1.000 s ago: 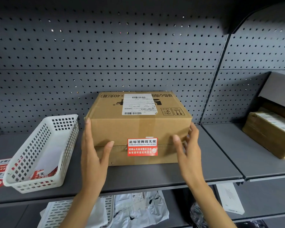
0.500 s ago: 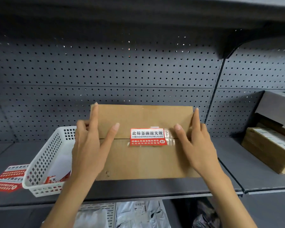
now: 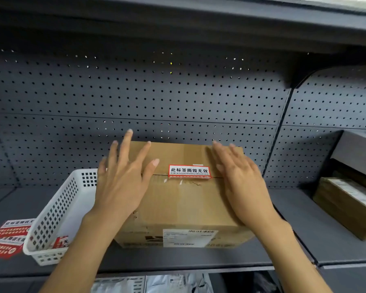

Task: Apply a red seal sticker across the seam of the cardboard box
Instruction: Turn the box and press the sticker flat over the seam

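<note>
Stockroom or parcel-packing area. I stand before dark grey metal shelving (image 3: 294, 225) backed by perforated pegboard panels (image 3: 156, 98). On my shelf are a brown cardboard box with a printed shipping label (image 3: 184, 210), a white perforated plastic basket (image 3: 57, 212) and sheets of red seal stickers (image 3: 7, 237). More labelled brown cartons (image 3: 347, 199) fill the adjoining bay; grey plastic mailer bags (image 3: 171, 282) lie below.

Both hands (image 3: 123, 185) (image 3: 241, 182) flat, fingers spread
</note>
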Demonstrator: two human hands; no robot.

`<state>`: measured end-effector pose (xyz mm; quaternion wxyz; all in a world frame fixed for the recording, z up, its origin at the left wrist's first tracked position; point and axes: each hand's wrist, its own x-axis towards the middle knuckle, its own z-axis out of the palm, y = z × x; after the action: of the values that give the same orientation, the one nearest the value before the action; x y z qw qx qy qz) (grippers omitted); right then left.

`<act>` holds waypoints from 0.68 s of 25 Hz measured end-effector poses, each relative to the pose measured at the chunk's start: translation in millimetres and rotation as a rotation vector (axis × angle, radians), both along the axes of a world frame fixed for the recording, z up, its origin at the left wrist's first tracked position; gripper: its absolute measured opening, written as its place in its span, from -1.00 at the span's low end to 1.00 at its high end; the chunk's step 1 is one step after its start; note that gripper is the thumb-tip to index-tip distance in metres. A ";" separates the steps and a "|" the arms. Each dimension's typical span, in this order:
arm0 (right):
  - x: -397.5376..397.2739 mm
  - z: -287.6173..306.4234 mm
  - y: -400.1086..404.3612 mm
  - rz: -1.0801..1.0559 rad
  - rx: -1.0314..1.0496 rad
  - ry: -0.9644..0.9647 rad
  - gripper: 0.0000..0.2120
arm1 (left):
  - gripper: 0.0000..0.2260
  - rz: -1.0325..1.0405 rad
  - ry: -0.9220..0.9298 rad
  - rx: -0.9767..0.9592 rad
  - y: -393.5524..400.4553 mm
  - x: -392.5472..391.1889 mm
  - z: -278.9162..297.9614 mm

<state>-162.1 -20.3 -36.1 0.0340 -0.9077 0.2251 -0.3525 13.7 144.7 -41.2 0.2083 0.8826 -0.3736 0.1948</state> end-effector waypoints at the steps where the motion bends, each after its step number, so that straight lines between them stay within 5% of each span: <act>1: 3.3 2.2 1.9 0.068 0.090 0.008 -0.57 | -0.54 -0.061 -0.068 -0.004 -2.8 2.5 1.2; 3: 8.5 1.8 2.6 0.163 0.248 0.062 -0.54 | -0.61 -0.201 -0.094 0.006 -7.3 6.5 3.6; 8: 20.7 1.5 -11.0 0.198 0.215 0.262 -0.11 | -0.52 -0.343 0.237 0.149 -20.3 4.0 11.4; 17: 41.9 6.3 -27.3 0.279 0.177 0.328 -0.37 | -0.42 -0.432 0.206 0.298 -42.8 9.2 15.7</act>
<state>-120.2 -47.6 -29.7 0.1249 -0.9687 0.1298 -0.1710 22.9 101.9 -25.5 0.1499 0.8185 -0.5546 -0.0020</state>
